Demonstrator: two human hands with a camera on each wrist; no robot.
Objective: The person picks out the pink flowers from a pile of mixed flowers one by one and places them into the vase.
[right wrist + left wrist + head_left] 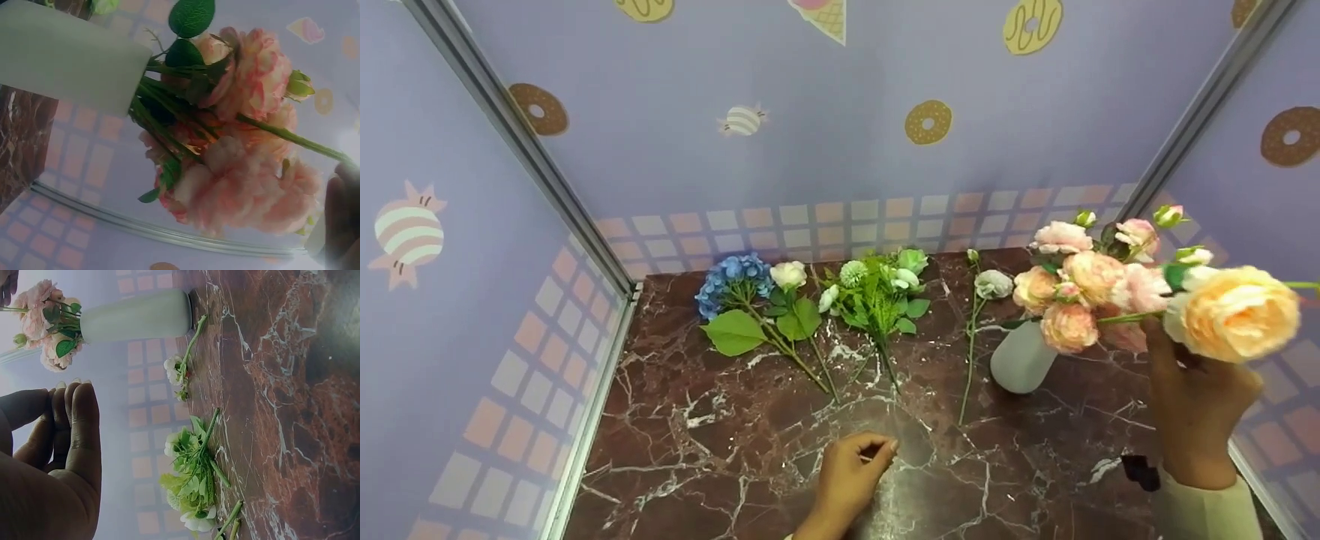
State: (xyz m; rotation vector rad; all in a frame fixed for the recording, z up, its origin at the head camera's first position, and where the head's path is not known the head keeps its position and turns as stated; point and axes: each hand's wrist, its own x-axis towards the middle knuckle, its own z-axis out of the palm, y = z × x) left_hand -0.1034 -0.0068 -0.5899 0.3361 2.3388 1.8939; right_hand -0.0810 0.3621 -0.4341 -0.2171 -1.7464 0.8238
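Observation:
On the right, my right hand (1204,409) is raised and pinches the green stem (292,138) of a flower. A large peach rose (1234,315) shows just above that hand. The stem's end overlaps a bunch of pink and peach flowers (1091,277) standing in a white vase (1024,360). Low over the front middle of the table is my left hand (851,472), loosely curled, thumb near the fingertips, with nothing in it. The left wrist view shows the same hand (62,439) with its fingers bent in front of the vase.
On the marble table (675,450) lie a blue hydrangea (735,281), a white rose (789,274), a green-and-white bunch (877,292) and a single white flower stem (969,360). A small black object (1141,472) lies near my right forearm. Patterned panels (840,150) enclose the table.

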